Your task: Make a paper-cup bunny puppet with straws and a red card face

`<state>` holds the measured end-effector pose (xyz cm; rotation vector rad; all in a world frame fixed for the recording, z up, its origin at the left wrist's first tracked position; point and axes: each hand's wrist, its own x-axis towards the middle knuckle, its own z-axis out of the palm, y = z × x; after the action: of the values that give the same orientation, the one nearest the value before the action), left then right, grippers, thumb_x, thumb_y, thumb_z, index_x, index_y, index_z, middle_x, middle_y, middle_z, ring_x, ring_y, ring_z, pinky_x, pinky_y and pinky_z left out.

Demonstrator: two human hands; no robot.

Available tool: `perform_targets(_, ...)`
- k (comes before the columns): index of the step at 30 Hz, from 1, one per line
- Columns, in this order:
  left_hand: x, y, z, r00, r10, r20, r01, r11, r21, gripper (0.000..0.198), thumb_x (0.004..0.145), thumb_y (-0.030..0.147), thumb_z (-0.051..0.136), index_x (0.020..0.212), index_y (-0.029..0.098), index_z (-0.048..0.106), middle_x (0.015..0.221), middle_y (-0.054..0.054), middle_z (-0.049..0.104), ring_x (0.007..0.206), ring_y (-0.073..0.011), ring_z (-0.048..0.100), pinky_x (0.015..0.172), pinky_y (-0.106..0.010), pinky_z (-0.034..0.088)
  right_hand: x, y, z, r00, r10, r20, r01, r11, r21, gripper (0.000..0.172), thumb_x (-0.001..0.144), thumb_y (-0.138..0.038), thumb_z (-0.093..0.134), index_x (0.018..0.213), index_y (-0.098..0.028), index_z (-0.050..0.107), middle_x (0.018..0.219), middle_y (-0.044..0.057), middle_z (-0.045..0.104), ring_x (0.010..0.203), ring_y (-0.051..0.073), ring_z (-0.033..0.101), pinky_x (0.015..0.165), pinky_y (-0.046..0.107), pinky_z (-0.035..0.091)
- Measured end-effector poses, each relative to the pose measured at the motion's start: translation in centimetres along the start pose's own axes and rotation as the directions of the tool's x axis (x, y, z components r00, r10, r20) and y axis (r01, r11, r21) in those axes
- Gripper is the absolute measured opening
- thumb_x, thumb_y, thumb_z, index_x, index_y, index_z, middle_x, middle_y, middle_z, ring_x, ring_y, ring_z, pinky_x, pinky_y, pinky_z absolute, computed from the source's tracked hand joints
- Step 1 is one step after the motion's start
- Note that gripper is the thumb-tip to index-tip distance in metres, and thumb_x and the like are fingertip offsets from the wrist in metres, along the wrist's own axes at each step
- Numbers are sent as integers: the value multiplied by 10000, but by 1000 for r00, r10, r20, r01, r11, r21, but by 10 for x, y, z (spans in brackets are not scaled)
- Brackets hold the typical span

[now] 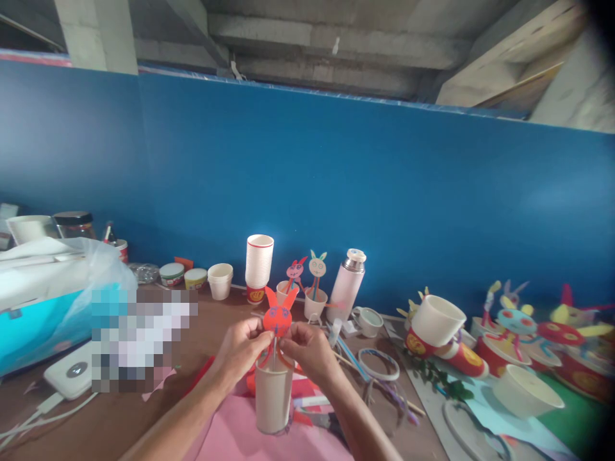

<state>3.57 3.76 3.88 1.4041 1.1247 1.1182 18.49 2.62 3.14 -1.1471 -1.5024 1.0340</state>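
Observation:
Both my hands meet over a white paper cup point(273, 397) standing on pink paper point(230, 435). My left hand point(239, 351) and my right hand point(310, 349) each pinch the edge of an orange paper rabbit head point(278, 316) with two ears and a drawn face. The head sits on a thin stick that goes down into the cup. Orange paper strips curve out at the cup's rim.
A stack of paper cups point(258, 262), small cups with rabbit puppets point(314, 301) and a white thermos point(346, 285) stand along the blue wall. Right: upturned cups point(435, 320) and finished paper figures point(516, 323). Left: a power bank point(72, 374), a blue box point(33, 320).

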Motion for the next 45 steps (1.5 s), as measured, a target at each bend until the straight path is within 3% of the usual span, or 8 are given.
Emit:
perform_targets(10,-1,-4,3,999,-29,27,29,1000,2,122,663,241,563,653,125,598,537,1,601,492,-118,526,480,-204,365,-2,-6,1,1000,26,-12,-27,998,-65,75,649,-182,489,580,-156,478,533,-47,441,498,78,365,493,192,318)
perform_targets(19,0,2,3,998,-58,31,61,994,-92,106,632,223,592,603,121,588,484,28,548,446,-80,462,446,-182,314,-6,-15,0,995,5,-99,-30,966,-256,98,660,-179,464,581,-153,516,537,-34,497,525,96,429,521,196,334)
perform_targets(27,0,-1,2,994,-77,72,87,985,-149,135,635,253,618,644,118,622,516,13,573,467,-93,498,479,-199,351,-6,-8,-2,991,-50,-121,9,948,-319,129,702,-224,492,633,-154,576,574,-15,550,552,115,466,529,206,337)
perform_targets(31,0,0,1,994,-84,68,93,987,-134,127,646,242,606,652,115,620,526,13,572,468,-85,489,481,-195,348,-4,-9,-4,990,-70,-119,33,957,-287,155,706,-270,535,624,-149,587,563,-18,535,557,112,452,531,205,339)
perform_targets(37,-2,5,0,994,-102,46,107,987,-120,147,632,258,616,664,115,625,557,-15,611,512,-119,545,506,-216,387,0,-8,-13,997,-30,-74,23,995,-97,184,710,-289,559,690,-127,644,600,-2,589,551,107,473,525,204,354)
perform_targets(45,-4,9,0,993,-111,27,114,984,-136,179,593,303,649,607,129,616,492,-10,602,533,-166,593,509,-240,423,5,-6,-24,992,28,-119,-30,1000,-7,219,697,-310,558,744,-128,670,567,2,581,512,106,470,491,213,350)
